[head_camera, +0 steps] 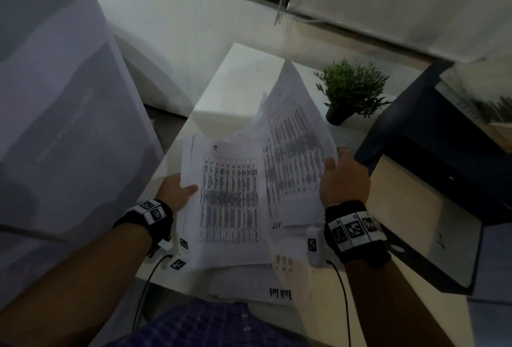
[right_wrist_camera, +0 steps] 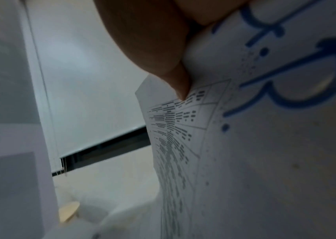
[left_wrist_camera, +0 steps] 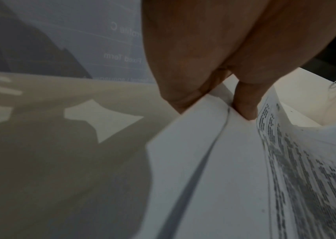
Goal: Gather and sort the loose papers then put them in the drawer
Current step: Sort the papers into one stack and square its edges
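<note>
Two hands hold printed papers above a white table (head_camera: 238,69); we see the left hand (head_camera: 177,194) gripping a stack of sheets (head_camera: 230,202) at its left edge, thumb on top and fingers hidden beneath; the top page carries a printed table with dense rows of text. From the left wrist view, the thumb (left_wrist_camera: 244,103) presses down on the stack's edge (left_wrist_camera: 204,161), and we count at least a couple of layers fanned slightly apart there.

The right hand (head_camera: 343,177) pinches a single printed sheet (head_camera: 296,152) by its right edge, lifted and tilted so that its far corner points up and away, overlapping the stack's right side; in the right wrist view the sheet (right_wrist_camera: 244,145) is clamped between thumb and fingers, with blue handwritten marks on it near the grasp.

More loose papers (head_camera: 249,283) lie flat on the table below the held ones, close to the person's checked shirt (head_camera: 207,324); one of them bears a bold heading we cannot read with certainty.

A small potted plant (head_camera: 352,91) stands on the table beyond the right hand; a dark blue cabinet (head_camera: 421,152) sits to the right, just beside that hand; we cannot tell whether it holds the drawer. Both wrists wear black bands with printed markers.
</note>
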